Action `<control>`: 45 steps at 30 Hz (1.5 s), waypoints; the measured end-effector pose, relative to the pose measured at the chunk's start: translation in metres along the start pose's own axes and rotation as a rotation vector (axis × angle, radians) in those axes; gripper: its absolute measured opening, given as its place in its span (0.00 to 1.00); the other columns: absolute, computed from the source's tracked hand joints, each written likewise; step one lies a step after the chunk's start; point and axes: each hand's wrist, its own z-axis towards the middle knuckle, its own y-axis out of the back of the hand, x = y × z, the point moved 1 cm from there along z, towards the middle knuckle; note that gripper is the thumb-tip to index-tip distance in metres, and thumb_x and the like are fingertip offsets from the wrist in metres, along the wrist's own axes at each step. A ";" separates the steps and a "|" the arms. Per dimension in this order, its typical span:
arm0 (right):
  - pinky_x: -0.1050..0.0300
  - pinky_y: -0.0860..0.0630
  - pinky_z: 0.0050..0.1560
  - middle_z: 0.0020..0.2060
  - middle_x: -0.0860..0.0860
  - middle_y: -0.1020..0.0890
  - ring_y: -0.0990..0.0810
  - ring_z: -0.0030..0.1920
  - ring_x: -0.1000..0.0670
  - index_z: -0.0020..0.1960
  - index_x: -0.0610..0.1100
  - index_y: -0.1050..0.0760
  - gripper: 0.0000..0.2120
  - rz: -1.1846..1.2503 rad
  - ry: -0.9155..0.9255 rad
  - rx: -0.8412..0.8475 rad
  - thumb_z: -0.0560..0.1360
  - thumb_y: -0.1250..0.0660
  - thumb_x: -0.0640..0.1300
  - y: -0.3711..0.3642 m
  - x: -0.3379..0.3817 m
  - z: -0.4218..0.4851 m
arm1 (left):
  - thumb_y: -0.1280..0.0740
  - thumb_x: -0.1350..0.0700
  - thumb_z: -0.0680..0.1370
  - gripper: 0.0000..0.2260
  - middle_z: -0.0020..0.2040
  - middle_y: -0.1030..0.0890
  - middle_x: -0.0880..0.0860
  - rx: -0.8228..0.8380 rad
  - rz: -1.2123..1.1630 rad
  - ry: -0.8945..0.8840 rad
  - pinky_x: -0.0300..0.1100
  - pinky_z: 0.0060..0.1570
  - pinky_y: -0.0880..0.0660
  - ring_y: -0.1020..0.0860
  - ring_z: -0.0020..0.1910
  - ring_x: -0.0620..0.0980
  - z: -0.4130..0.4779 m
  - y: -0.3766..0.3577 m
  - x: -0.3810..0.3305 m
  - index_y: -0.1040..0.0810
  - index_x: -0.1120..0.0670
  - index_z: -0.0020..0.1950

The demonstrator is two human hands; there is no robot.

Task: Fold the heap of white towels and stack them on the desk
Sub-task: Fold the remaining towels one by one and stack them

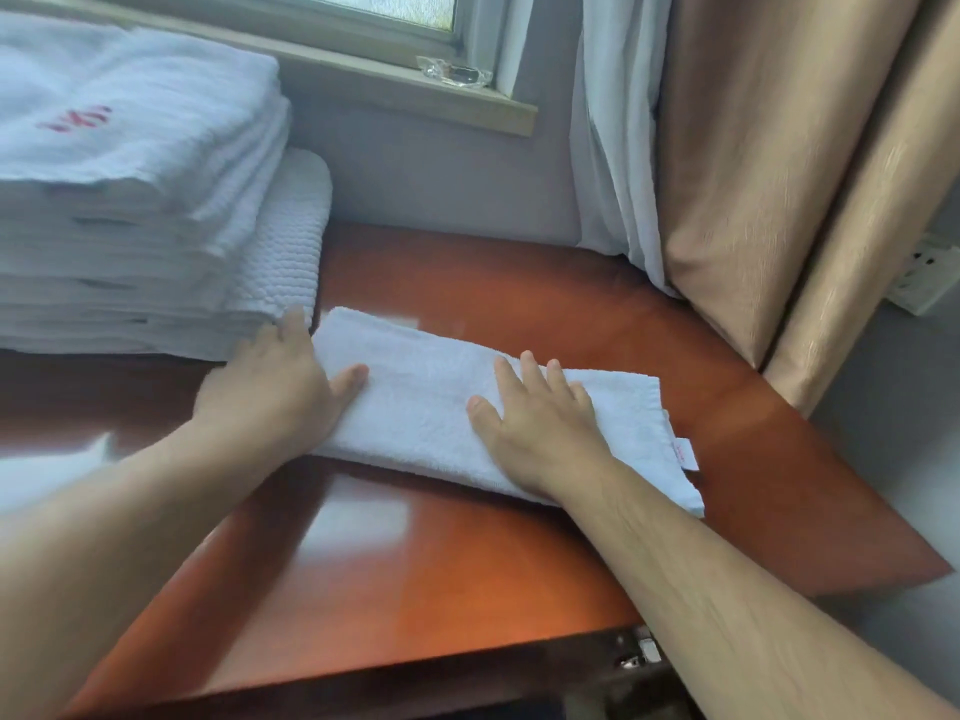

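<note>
A white towel, folded into a long narrow strip, lies across the glossy red-brown desk. My left hand rests flat at the strip's left end, with the thumb on the cloth and the fingers reaching toward the stack. My right hand presses flat on the right half, fingers spread. A small label shows at the towel's right edge. A tall stack of folded white towels with red lettering on top stands at the left, over a textured white towel.
A window sill with a clear plastic wrapper runs behind the desk. White and beige curtains hang at the right. A wall socket shows at the far right. A white patch of cloth lies at the left edge.
</note>
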 end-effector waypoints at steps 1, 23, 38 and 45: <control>0.41 0.59 0.78 0.82 0.47 0.55 0.59 0.81 0.42 0.82 0.50 0.55 0.35 0.000 -0.019 -0.003 0.80 0.58 0.64 -0.002 0.007 -0.004 | 0.36 0.31 0.74 0.39 0.67 0.27 0.61 0.034 -0.073 0.078 0.54 0.58 0.29 0.27 0.65 0.62 0.001 0.004 0.004 0.38 0.59 0.73; 0.63 0.20 0.45 0.49 0.52 0.15 0.18 0.48 0.59 0.64 0.40 0.22 0.23 0.856 0.603 0.134 0.70 0.23 0.32 0.142 0.141 -0.010 | 0.22 0.40 0.67 0.16 0.39 0.27 0.44 -0.189 -0.147 -0.405 0.40 0.33 0.36 0.30 0.39 0.39 -0.046 0.216 0.037 0.28 0.36 0.44; 0.50 0.19 0.49 0.47 0.44 0.15 0.17 0.47 0.47 0.54 0.38 0.17 0.12 1.221 0.897 -0.005 0.72 0.24 0.41 0.171 0.236 -0.068 | 0.22 0.41 0.67 0.22 0.47 0.22 0.39 -0.584 -0.194 -0.386 0.47 0.49 0.26 0.25 0.49 0.47 -0.110 0.293 0.107 0.28 0.34 0.56; 0.46 0.17 0.46 0.46 0.43 0.14 0.15 0.44 0.44 0.49 0.41 0.15 0.11 1.376 0.881 -0.087 0.70 0.23 0.46 0.184 0.269 -0.078 | 0.21 0.40 0.62 0.42 0.58 0.17 0.49 -0.478 -1.067 -0.251 0.48 0.49 0.18 0.16 0.51 0.48 -0.128 0.263 0.160 0.34 0.44 0.72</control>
